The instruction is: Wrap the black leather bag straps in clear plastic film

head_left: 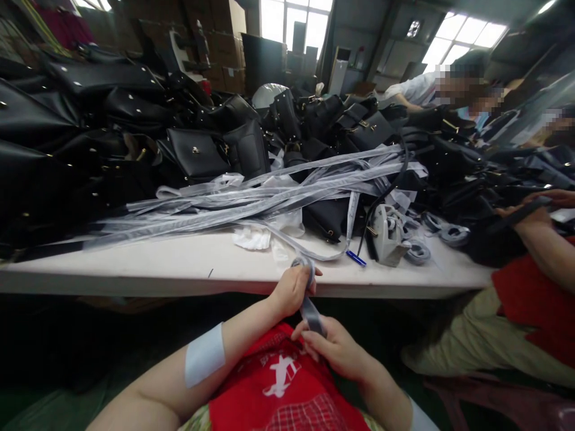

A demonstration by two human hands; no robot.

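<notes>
A dark strap in clear plastic wrap [311, 314] runs between my two hands, just off the table's front edge. My left hand [293, 290] is closed round its upper part, where the strap is coiled. Lower and to the right, my right hand [335, 347] pinches the lower part of the strap between thumb and fingers. Beyond my hands, a long bundle of similar wrapped straps [251, 200] lies across the table. A blue pen [356, 258] and a white tape dispenser [390, 234] stand to the right of them.
Black bags [197, 152] are heaped along the back and left of the white table [171, 269]. Small coiled straps [417, 251] lie right of the dispenser. At the right edge a person in red [534, 305] holds a dark strap. Another person [415, 90] leans over bags at the back.
</notes>
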